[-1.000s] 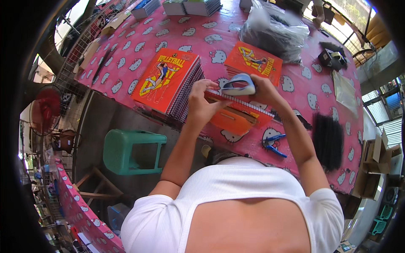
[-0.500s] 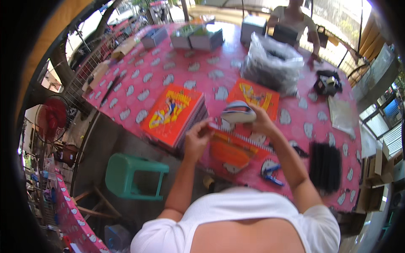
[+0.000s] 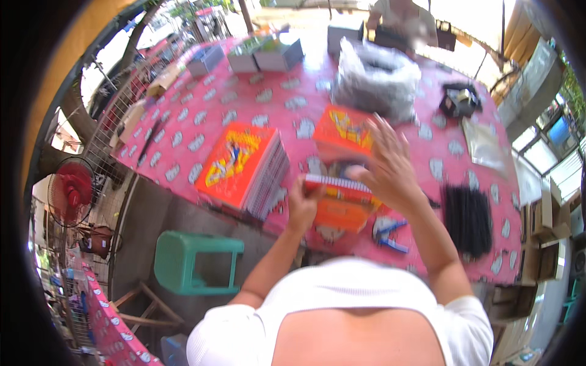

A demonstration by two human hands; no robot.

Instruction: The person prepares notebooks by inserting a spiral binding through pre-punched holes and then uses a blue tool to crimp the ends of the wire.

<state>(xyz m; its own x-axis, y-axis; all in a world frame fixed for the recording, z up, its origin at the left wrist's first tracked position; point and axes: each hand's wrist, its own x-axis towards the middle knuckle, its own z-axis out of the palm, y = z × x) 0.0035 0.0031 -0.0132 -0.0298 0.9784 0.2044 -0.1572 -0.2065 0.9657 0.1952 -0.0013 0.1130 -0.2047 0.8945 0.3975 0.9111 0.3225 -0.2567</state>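
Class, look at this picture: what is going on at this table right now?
A person stands at a pink patterned table, working with orange spiral notebooks. The left hand grips the end of one notebook, held up over another orange notebook lying flat. The right hand is raised with fingers spread, its palm at the held notebook's far edge. A stack of notebooks sits to the left; black sticks lie to the right.

Right hand (image 3: 390, 168) is smeared with motion blur, fingers barely separable, and it covers part of the orange booklet (image 3: 343, 131) beyond it. Left hand (image 3: 303, 207) hides the near corner of the spiral notebook (image 3: 339, 186). Far beyond both hands, a person (image 3: 403, 15) is cut off by the top edge, perhaps seated.
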